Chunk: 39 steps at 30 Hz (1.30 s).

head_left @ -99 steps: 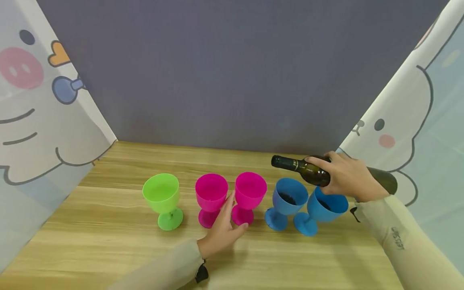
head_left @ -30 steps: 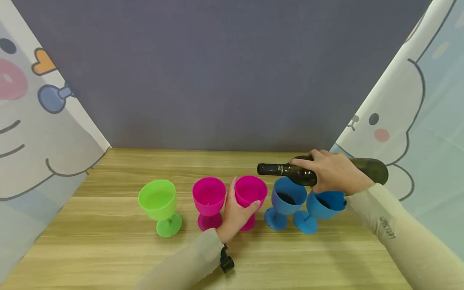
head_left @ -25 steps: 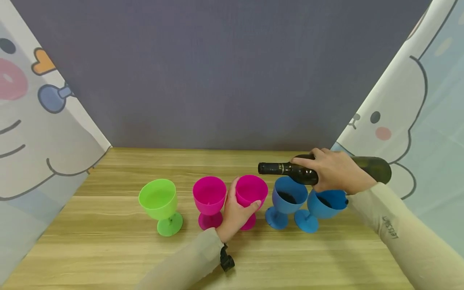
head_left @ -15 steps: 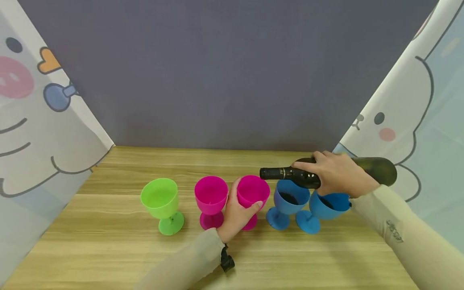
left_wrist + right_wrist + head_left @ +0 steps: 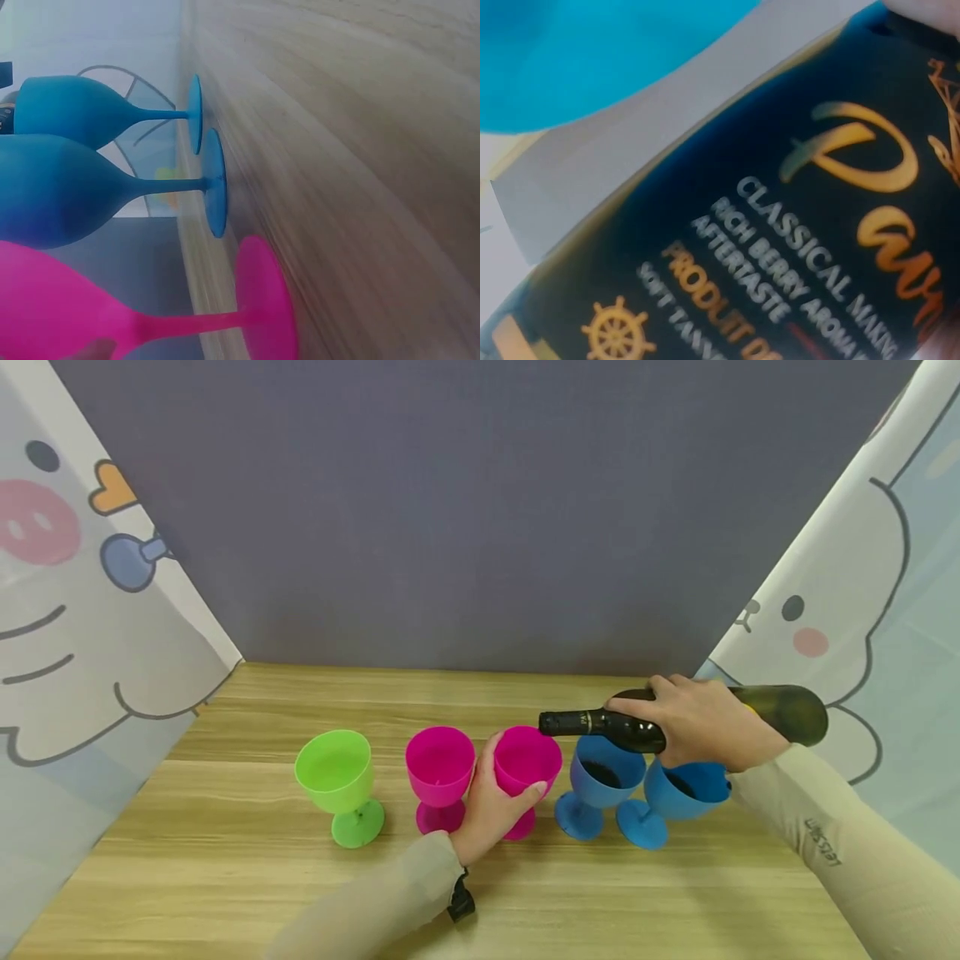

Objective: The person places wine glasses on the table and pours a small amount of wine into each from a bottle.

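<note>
My left hand (image 5: 491,806) grips the bowl of the right pink goblet (image 5: 528,764), thumb in front and fingers on its left side. My right hand (image 5: 697,722) holds a dark wine bottle (image 5: 628,732) around its body, tipped nearly level. The bottle's mouth points left and overlaps the right rim of that pink goblet. No stream of liquid shows. In the right wrist view the bottle's black label (image 5: 780,225) fills much of the frame. The left wrist view shows the pink goblet's stem (image 5: 187,324) and foot, with the foot at the wooden tabletop.
A second pink goblet (image 5: 439,768) stands just left of my left hand, and a green goblet (image 5: 335,768) farther left. Right of the held goblet are two blue goblets, a nearer one (image 5: 596,792) and a farther one (image 5: 671,810), with dark contents, under the bottle. A grey panel (image 5: 480,527) rises behind.
My left hand has moved from between the two pink goblets to grip the right one. My right hand has brought the bottle left and lower, from above the blue goblets to the pink rim.
</note>
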Motion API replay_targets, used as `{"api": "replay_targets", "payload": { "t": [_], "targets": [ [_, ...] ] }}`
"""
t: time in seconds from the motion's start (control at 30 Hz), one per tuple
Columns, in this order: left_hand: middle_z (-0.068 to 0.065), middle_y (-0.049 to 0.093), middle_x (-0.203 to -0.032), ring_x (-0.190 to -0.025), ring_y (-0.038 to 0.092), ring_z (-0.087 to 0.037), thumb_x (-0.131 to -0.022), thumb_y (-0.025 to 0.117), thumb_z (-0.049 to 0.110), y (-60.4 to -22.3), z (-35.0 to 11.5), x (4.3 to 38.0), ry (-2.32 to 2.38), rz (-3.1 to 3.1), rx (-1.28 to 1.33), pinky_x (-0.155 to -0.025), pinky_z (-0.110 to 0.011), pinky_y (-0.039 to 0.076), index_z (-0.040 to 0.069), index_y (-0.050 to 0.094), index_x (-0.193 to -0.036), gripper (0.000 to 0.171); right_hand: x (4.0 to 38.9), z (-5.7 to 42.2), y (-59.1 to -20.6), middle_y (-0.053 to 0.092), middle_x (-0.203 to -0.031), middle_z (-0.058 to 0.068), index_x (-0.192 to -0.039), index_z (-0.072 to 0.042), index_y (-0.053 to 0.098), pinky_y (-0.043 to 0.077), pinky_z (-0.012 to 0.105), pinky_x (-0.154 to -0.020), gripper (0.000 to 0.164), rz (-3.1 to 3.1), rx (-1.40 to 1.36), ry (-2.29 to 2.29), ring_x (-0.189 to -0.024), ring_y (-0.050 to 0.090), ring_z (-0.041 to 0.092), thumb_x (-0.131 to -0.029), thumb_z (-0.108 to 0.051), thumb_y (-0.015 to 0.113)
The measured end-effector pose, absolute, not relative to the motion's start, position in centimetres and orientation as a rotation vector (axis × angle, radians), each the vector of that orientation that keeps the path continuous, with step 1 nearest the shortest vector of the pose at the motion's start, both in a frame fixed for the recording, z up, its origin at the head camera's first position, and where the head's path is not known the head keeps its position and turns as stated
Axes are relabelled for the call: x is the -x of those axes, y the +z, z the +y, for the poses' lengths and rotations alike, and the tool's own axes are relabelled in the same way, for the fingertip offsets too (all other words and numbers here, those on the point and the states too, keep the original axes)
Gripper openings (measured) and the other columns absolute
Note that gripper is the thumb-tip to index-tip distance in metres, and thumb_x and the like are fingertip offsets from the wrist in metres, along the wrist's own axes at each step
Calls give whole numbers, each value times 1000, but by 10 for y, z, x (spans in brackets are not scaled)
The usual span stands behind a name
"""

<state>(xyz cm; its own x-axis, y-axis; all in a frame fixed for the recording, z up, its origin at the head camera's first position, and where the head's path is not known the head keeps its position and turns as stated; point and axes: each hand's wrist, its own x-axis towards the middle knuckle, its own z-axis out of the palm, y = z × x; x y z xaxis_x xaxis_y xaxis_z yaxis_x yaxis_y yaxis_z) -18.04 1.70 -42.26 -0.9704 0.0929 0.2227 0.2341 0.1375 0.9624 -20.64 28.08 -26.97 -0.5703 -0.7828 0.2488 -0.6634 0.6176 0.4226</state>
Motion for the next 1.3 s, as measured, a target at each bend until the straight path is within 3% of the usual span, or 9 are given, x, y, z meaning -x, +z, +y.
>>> {"api": "replay_targets", "payload": {
  "t": [0.7,1.3],
  "targets": [
    [-9,46,-134,-117,48,-29,-78,78,25,-421,15,181,-2015,-2255,364,-87,-45,52,13,30,-145,82,209,281,-272,53,-74,11,-122,-23,57,48,36,-37,89,-2367,-1180,-417,-54,52,20,-42,-37,93],
    [-8,46,-134,-118,47,-29,-79,77,24,-423,16,183,-2027,-2252,360,-88,-45,51,16,30,-145,81,209,274,-269,54,-77,11,-122,-22,58,49,36,-39,86,-2434,-1179,-419,-56,51,20,-45,-36,94]
  ]
}}
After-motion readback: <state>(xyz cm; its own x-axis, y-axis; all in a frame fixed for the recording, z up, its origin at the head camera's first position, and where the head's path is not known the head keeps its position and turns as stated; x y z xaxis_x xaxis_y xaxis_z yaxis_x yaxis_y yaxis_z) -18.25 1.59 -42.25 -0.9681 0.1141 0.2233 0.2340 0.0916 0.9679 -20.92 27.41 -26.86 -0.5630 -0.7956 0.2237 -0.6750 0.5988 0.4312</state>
